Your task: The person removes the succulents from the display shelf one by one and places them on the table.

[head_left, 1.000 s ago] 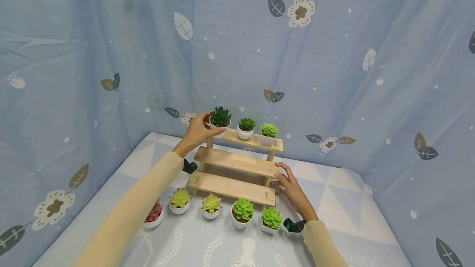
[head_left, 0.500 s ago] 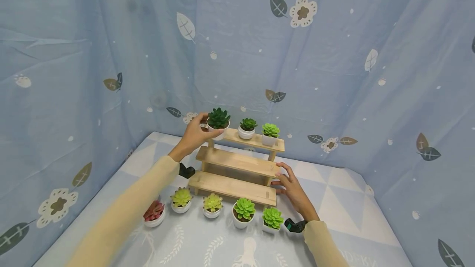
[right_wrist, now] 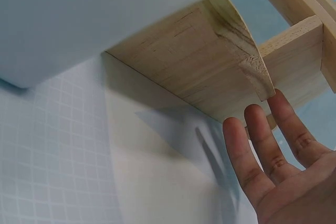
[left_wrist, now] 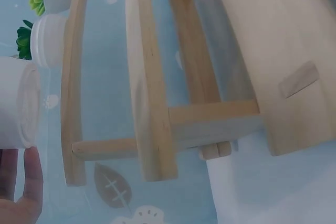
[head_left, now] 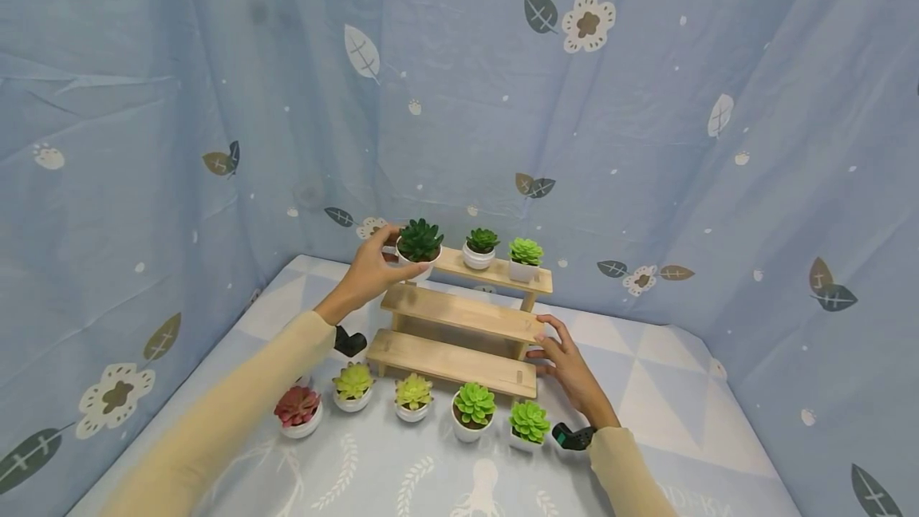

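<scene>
A dark green succulent in a white pot [head_left: 420, 250] is in my left hand [head_left: 369, 274], the fingers and thumb around the pot. It is over the left end of the top shelf of a three-step wooden stand [head_left: 459, 313]. In the left wrist view a gap shows between the pot base [left_wrist: 18, 103] and the top plank [left_wrist: 73, 87]. My right hand [head_left: 572, 373] is at the right end of the stand. In the right wrist view its extended fingers [right_wrist: 265, 140] touch or nearly touch a plank's end; its thumb is hidden there.
On the top shelf stand a small dark green succulent [head_left: 481, 246] and a light green one [head_left: 525, 258]. In front of the stand are a red succulent [head_left: 298, 409], two yellow-green ones [head_left: 353, 385] and two bright green ones [head_left: 474, 409]. A patterned blue curtain [head_left: 459, 102] hangs behind.
My left hand has moved the dark green succulent slightly left and lower in view, away from the other plants on the top shelf. My right hand stays at the stand's end.
</scene>
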A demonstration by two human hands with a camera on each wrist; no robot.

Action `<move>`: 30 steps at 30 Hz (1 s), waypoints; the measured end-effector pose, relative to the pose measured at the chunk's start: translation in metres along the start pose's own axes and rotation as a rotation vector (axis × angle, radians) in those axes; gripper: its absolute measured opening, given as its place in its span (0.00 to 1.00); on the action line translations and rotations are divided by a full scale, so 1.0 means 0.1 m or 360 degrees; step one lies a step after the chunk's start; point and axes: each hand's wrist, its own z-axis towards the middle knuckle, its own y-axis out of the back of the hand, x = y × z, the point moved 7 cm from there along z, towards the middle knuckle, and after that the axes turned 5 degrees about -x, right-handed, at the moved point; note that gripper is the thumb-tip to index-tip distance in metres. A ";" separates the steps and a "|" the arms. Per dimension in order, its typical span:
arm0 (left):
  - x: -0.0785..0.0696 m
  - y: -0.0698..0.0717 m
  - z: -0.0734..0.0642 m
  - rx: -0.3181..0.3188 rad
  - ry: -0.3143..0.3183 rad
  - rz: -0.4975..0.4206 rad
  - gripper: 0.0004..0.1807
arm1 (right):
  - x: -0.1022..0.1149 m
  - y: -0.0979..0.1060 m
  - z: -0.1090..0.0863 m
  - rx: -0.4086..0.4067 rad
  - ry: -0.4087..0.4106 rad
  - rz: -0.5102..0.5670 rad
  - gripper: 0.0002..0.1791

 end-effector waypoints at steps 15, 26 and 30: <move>-0.04 0.03 -0.27 0.0018 0.0020 0.0034 0.49 | -0.02 0.01 -0.01 -0.0008 0.0009 0.0011 0.32; -0.02 0.08 -0.45 0.0028 0.0031 0.0073 0.49 | -0.01 0.00 -0.01 0.0015 -0.0007 0.0010 0.32; -0.05 0.09 -0.51 0.0047 0.0004 0.0070 0.46 | 0.00 0.00 0.00 0.0017 -0.0007 0.0015 0.32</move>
